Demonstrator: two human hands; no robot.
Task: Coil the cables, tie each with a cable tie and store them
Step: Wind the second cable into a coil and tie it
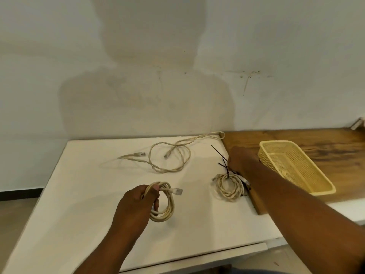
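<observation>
I'm holding a coiled cream network cable (165, 204) in my left hand (136, 208), fingers curled tight round one side of the loops, thumb on top; its clear plug (177, 191) is sticking out to the right of my fist. The coil is hanging just above the white desk (79, 194), near the middle, a bit toward the front edge.

My right hand (240, 161) is reaching out to the desk's right edge, resting at the black cable ties (222, 160). Fingers are hidden from here, so can't tell if they're pinching a tie or just touching.

Just in front of that hand, a 2nd coiled cable (229, 185) is lying flat by the right edge, w/ a black tie standing up from its top. A 3rd cable (171, 155), loose and uncoiled, is sprawling across the back of the desk, one end trailing to the back-right corner.

Beyond the right edge, a wooden board (325, 143) is carrying a yellow plastic basket (308, 175), well apart from the coil I'm holding.
</observation>
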